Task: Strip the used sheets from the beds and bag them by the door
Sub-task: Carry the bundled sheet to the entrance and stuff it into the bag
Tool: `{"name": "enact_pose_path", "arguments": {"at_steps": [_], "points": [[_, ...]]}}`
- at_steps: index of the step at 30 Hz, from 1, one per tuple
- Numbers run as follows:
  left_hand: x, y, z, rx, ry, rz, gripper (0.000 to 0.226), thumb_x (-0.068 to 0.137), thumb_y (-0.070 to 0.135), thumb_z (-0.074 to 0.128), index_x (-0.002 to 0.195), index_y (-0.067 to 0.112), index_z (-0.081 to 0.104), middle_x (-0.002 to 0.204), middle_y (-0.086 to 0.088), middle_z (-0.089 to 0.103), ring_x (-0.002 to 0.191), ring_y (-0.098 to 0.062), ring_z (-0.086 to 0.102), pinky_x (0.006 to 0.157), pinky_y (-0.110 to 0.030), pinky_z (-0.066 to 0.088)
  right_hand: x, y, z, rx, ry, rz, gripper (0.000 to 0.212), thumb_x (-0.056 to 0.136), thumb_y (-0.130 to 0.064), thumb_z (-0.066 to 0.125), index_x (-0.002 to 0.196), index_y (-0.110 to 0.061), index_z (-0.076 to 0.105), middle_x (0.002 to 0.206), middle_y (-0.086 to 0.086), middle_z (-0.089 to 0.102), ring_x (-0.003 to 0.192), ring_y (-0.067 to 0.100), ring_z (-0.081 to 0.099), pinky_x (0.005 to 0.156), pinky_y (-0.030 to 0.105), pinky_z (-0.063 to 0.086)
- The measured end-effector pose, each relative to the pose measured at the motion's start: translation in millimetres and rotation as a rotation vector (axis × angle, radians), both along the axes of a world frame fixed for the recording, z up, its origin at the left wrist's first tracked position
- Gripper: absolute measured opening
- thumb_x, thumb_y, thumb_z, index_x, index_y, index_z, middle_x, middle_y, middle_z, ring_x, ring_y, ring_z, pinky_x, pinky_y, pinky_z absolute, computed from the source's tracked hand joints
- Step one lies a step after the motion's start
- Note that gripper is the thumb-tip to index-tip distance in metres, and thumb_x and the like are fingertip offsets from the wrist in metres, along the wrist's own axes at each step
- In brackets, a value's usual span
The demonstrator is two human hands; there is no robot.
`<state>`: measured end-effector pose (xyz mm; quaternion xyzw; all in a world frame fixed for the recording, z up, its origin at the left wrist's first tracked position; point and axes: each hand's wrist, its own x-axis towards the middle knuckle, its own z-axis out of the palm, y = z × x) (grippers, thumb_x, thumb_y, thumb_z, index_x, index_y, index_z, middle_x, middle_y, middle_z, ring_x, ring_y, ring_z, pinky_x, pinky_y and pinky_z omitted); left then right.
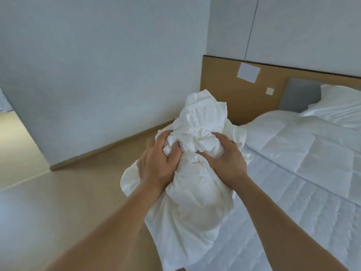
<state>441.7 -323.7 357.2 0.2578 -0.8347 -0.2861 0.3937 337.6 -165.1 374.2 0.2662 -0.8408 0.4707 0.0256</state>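
Observation:
A bunched white sheet (pixel 195 196) hangs in front of me, gathered into a bundle beside the bed. My left hand (pixel 156 163) grips its crumpled top from the left, fingers dug into the cloth. My right hand (pixel 226 159) clutches the same bundle from the right. The bed (pixel 304 196) lies to the right with a bare quilted mattress. A folded white duvet (pixel 289 139) and a pillow (pixel 340 106) rest near its head. No bag or door is in view.
A wooden headboard panel (pixel 224 90) runs along the far wall, with a white paper (pixel 248 72) and a small switch (pixel 269 91) on it. Beige floor (pixel 68 202) spreads to the left. A white wall corner (pixel 48 153) juts out at left.

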Motion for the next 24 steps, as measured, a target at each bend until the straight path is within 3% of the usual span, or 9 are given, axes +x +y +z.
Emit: {"name": "enact_pose_path", "arguments": {"at_steps": [9, 14, 24], "points": [[174, -175, 80, -0.109, 0.124, 0.416, 0.052, 0.081, 0.072, 0.032, 0.127, 0.051, 0.042, 0.112, 0.006, 0.056, 0.094, -0.025, 0.064, 0.073, -0.03, 0.039, 122, -224, 84, -0.143, 0.116, 0.439, 0.077, 0.051, -0.088, 0.059, 0.122, -0.064, 0.04, 0.12, -0.02, 0.053, 0.093, -0.001, 0.052, 0.07, 0.021, 0.039], [247, -241, 91, -0.128, 0.112, 0.583, 0.053, 0.08, 0.071, 0.03, 0.13, 0.053, 0.039, 0.115, 0.005, 0.056, 0.099, -0.026, 0.063, 0.08, -0.039, 0.05, 177, -325, 89, -0.182, 0.099, 0.627, 0.073, 0.051, -0.087, 0.059, 0.119, -0.066, 0.042, 0.125, -0.017, 0.054, 0.1, 0.002, 0.054, 0.082, 0.029, 0.043], [290, -390, 95, -0.169, 0.086, 0.787, 0.056, 0.081, 0.072, 0.026, 0.132, 0.052, 0.038, 0.128, 0.002, 0.057, 0.113, -0.026, 0.058, 0.094, -0.045, 0.047, 210, -524, 80, -0.273, 0.024, 0.879, 0.08, 0.053, -0.084, 0.058, 0.127, -0.055, 0.046, 0.118, -0.023, 0.054, 0.104, 0.005, 0.051, 0.085, 0.03, 0.04]]}}
